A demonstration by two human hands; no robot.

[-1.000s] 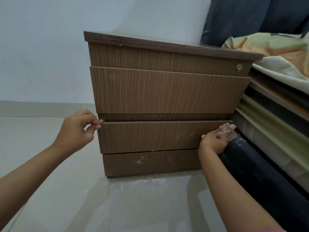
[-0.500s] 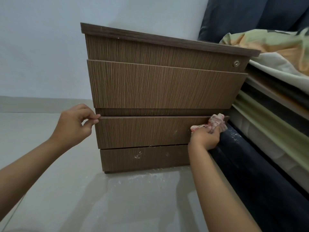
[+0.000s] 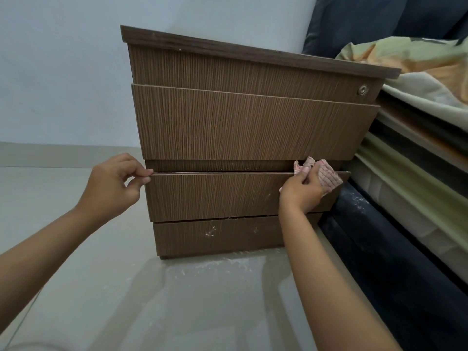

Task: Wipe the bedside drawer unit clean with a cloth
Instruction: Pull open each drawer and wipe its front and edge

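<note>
Your right hand is closed around the bunched cloth, pressing it on the top edge of the lower drawer at its right end. That edge runs from 3 to 9 o'clock, so the unwiped length lies toward 9 o'clock from the cloth. Your left hand pinches the same edge at its left corner, steadying the bedside drawer unit, which stands on the floor beside the bed. White smears mark the base panel below.

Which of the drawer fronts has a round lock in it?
The top drawer front, under the tabletop: its lock sits at the right end. The others are plain.
</note>
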